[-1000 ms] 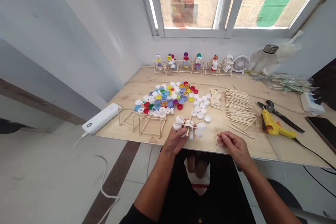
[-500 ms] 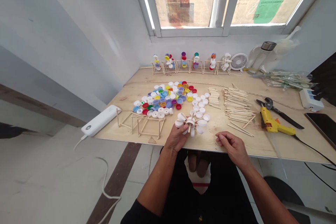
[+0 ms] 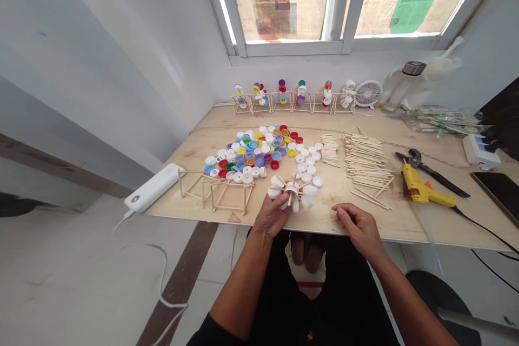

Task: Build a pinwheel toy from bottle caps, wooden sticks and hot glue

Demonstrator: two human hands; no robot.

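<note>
My left hand (image 3: 272, 215) is closed round a small wheel of white bottle caps on wooden sticks (image 3: 291, 193), held just above the plywood table (image 3: 324, 216) near its front edge. My right hand (image 3: 357, 224) rests on the table a little to the right, fingers curled loosely, and I cannot make out anything in them. A frame of wooden sticks (image 3: 219, 190) stands left of the cap wheel. Behind it lie a heap of coloured bottle caps (image 3: 255, 152) and a few white caps (image 3: 308, 165).
Piles of wooden sticks (image 3: 365, 159), a yellow glue gun (image 3: 421, 192) and pliers (image 3: 425, 167) lie to the right. A white power bank (image 3: 152, 188) sits at the left corner. Several finished cap models (image 3: 292, 94), a small fan (image 3: 368, 93) and a bottle (image 3: 405, 84) line the wall.
My left hand has turned the cap wheel a little in place. The right hand has barely shifted. The view has tilted slightly.
</note>
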